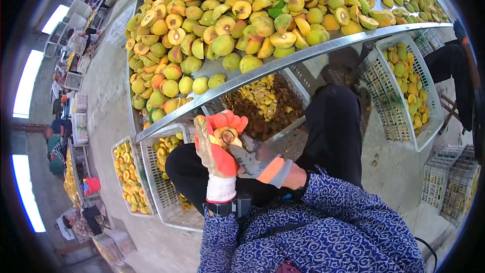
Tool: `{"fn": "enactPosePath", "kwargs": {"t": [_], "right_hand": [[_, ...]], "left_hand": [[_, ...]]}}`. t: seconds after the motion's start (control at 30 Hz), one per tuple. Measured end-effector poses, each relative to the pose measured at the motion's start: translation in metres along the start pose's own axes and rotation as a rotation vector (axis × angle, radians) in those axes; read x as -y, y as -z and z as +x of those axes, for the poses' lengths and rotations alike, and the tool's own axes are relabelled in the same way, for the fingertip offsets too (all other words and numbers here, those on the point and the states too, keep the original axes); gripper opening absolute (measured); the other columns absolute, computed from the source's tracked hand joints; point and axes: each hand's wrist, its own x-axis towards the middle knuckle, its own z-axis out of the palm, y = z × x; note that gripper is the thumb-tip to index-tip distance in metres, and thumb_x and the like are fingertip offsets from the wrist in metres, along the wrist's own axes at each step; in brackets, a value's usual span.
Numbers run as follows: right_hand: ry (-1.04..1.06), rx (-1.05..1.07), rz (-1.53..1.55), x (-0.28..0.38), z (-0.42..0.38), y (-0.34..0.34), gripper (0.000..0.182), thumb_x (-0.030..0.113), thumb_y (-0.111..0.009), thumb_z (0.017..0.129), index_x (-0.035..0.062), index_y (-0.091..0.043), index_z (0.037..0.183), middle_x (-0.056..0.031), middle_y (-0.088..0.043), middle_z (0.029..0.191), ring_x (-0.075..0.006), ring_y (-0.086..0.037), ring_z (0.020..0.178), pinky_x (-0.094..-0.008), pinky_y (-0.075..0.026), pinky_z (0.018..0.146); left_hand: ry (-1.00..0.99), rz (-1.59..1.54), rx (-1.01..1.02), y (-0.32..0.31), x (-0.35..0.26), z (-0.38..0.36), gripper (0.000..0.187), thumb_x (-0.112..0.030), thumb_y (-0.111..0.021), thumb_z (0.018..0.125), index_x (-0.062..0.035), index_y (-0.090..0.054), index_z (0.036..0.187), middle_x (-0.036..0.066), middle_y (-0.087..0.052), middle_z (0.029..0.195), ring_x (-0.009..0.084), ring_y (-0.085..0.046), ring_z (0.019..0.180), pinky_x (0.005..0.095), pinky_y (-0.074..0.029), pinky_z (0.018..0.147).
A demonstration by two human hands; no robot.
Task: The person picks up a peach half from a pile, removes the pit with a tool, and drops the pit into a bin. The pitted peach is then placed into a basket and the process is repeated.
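Note:
My left hand [218, 144], in an orange and white work glove, is raised above my lap with its fingers curled around a halved peach [227, 135]. The cut face points up towards me and shows a brown centre. Close against the fruit is my right hand [255, 159], in a worn grey glove with an orange and grey cuff. Its fingers look closed, but what they hold is hidden. Beyond both hands, a metal-edged table [298, 60] bears a big heap of halved and whole peaches [222, 35].
Under the table edge sits a crate [295, 83] of peach scraps and brown pits. Crates of cut peaches stand at my left [164, 184] and right [376, 78]. Stacked crates [444, 182] are at far right. Other people [78, 43] work along tables at left.

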Motion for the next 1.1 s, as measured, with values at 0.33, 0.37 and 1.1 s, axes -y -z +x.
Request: {"fn": "enactPosePath", "kwargs": {"t": [0.33,0.37,1.1], "right_hand": [[0.148,-0.101,-0.066,-0.014,-0.001,-0.010,0.045,0.031,-0.054,0.103,0.0076,-0.046,0.141,-0.0064,-0.063,0.123,-0.0149,-0.063,0.104,-0.0301,-0.051,0.086],[0.162,-0.094,-0.067,-0.015,0.000,-0.010,0.045,0.030,-0.054,0.103,0.0069,-0.046,0.141,-0.0070,-0.063,0.126,-0.0160,-0.062,0.108,-0.0314,-0.051,0.089],[-0.420,0.346,0.800,-0.016,0.006,0.007,0.036,0.051,-0.056,0.099,0.0154,-0.060,0.091,0.0000,-0.057,0.069,-0.0121,-0.054,0.054,-0.0234,-0.041,0.047]], "left_hand": [[-0.006,-0.175,-0.060,-0.003,0.003,-0.001,0.045,-0.044,-0.053,0.102,-0.0003,-0.060,0.096,0.019,-0.066,0.098,0.0321,-0.067,0.079,0.0602,-0.056,0.086],[-0.014,-0.177,-0.048,-0.001,0.004,0.000,0.045,-0.044,-0.053,0.102,-0.0004,-0.059,0.096,0.019,-0.066,0.098,0.0321,-0.067,0.079,0.0603,-0.056,0.086],[-0.134,0.064,0.301,-0.003,-0.020,0.001,0.041,-0.039,-0.061,0.099,0.0009,-0.058,0.087,0.017,-0.066,0.085,0.0342,-0.069,0.073,0.0499,-0.060,0.071]]}}
